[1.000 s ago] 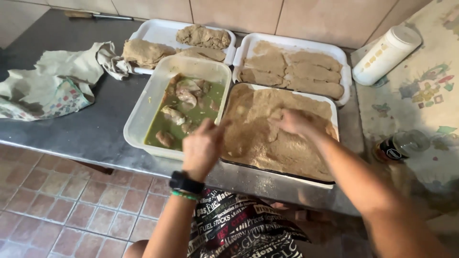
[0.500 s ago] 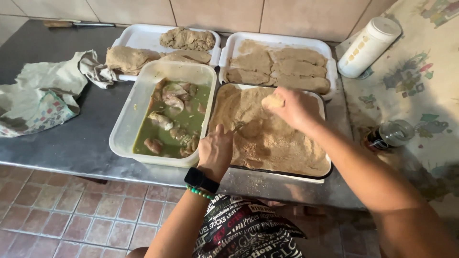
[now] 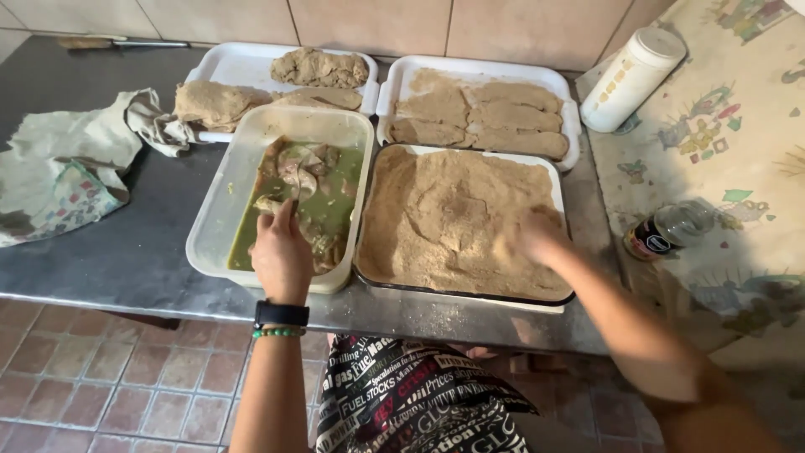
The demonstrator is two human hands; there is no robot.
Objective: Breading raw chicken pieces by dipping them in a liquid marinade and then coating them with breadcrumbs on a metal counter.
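a piece of meat (image 3: pixel 289 180) is being gripped by the left hand (image 3: pixel 282 252) inside a white tub (image 3: pixel 220 210) of green marinade; the blurred right hand (image 3: pixel 537 239) is being pressed, fingers spread, into breadcrumbs in the glass dish (image 3: pixel 470 294) beside it, on a grey counter (image 3: pixel 126 243)

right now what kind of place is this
Most likely a home kitchen. A grey counter backs onto a tiled wall, and it holds a tub of green marinade, a tray of breadcrumbs and trays of breaded cutlets.
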